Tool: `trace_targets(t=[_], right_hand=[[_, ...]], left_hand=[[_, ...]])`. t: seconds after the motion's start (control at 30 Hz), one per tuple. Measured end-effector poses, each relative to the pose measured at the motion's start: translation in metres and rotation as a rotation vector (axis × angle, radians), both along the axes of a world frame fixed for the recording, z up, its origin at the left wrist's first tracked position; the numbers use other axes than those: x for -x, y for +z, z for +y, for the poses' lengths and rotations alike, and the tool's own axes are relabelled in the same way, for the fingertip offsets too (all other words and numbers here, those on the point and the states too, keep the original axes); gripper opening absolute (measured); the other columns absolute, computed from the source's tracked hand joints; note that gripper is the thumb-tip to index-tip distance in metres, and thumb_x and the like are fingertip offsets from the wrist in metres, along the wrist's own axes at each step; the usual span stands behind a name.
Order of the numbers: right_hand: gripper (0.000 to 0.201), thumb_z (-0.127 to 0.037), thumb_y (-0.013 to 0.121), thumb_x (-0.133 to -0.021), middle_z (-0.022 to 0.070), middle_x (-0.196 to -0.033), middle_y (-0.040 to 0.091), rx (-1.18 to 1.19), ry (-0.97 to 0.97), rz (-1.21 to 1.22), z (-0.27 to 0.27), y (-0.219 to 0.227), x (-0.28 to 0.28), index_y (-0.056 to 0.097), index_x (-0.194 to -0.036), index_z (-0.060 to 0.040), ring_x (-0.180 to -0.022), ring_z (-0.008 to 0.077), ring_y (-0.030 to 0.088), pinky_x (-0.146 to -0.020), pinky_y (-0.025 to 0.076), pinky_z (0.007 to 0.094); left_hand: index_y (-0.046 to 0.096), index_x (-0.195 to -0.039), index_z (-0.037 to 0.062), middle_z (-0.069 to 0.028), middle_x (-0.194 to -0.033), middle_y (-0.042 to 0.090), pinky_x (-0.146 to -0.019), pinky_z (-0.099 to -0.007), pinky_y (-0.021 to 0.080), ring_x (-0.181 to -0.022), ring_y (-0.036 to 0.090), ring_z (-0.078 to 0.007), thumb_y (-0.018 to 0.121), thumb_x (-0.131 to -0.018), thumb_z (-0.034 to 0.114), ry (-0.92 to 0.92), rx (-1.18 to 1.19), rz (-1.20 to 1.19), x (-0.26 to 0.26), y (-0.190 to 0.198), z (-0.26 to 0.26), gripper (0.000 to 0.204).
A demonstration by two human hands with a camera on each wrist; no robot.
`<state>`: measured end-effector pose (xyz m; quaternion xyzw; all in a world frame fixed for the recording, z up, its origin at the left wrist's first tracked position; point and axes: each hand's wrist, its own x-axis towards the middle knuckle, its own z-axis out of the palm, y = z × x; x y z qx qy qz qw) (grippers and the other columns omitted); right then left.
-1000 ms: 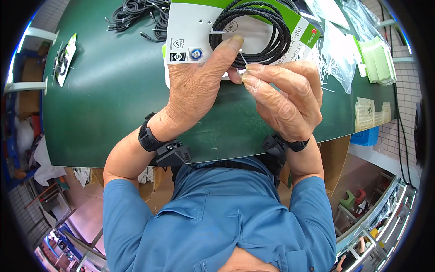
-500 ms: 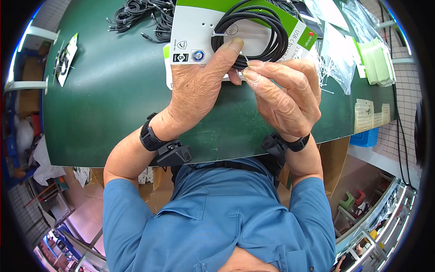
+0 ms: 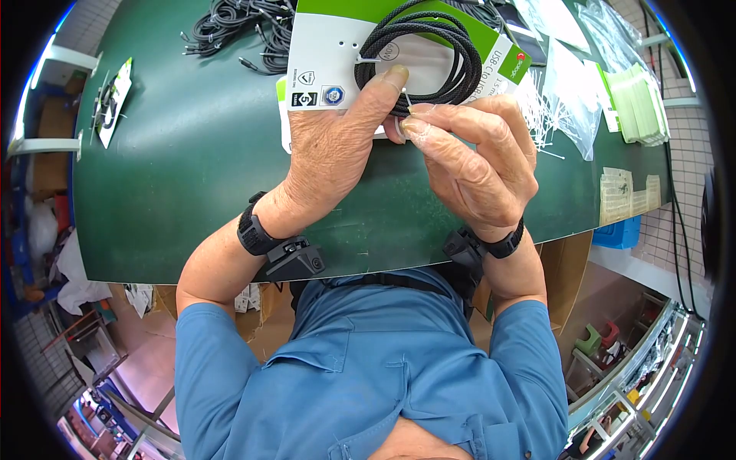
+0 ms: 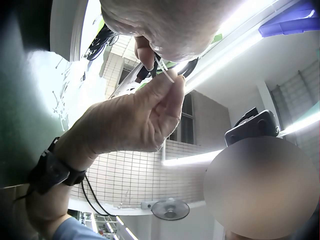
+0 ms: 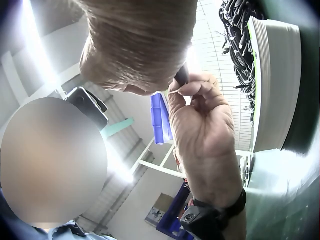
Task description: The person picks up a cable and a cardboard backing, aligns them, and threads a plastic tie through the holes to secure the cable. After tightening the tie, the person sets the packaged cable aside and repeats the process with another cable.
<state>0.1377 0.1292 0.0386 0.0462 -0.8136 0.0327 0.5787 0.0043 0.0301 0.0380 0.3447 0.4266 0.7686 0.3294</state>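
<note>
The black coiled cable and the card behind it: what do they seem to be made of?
The black coiled cable looks sheathed in matte braided fabric, judging by its woven texture. The card seems smooth printed paperboard, perhaps coated: it holds flat, with crisp edges.

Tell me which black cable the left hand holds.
The round coil on the large card; the left hand grips it, while the tangled bundles and small carded cable lie untouched.
</note>
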Motion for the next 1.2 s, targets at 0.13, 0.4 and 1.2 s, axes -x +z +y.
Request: trace_targets(t=[0.13, 0.4, 1.2], right_hand=[[0.032, 0.009, 0.084, -0.073, 0.008, -0.092, 0.075, 0.112, -0.037, -0.075, -0.005, 0.012, -0.006, 0.076, -0.099, -0.0075, -0.072, 0.0201, 0.064, -0.062, 0.054, 0.0307], [0.024, 0.011, 0.079, -0.077, 0.0107, -0.089, 0.075, 0.287, -0.006, -0.175, 0.001, 0.009, -0.001, 0.074, -0.096, -0.0028, -0.072, 0.023, 0.071, -0.063, 0.057, 0.0315], [0.014, 0.003, 0.08, -0.082, 0.0113, -0.091, 0.072, 0.432, 0.079, -0.205, 0.008, 0.021, -0.004, 0.074, -0.093, -0.003, -0.067, 0.018, 0.067, -0.058, 0.054, 0.0282]], left_hand=[[0.066, -0.109, -0.0028, -0.0084, -0.09, 0.069, -0.052, -0.0253, 0.052, -0.063, 0.066, -0.0138, 0.073, -0.094, 0.008, 0.032, 0.025, 0.043, -0.002, 0.0, -0.001, 0.02], [0.066, -0.11, -0.004, -0.0085, -0.088, 0.069, -0.052, -0.0249, 0.051, -0.061, 0.065, -0.0127, 0.072, -0.095, 0.005, 0.006, 0.016, -0.023, -0.003, -0.007, 0.003, 0.019], [0.063, -0.115, -0.0013, -0.0079, -0.091, 0.069, -0.052, -0.0251, 0.051, -0.062, 0.062, -0.0126, 0.069, -0.097, 0.002, -0.012, 0.027, -0.033, 0.006, -0.011, 0.003, 0.02]])
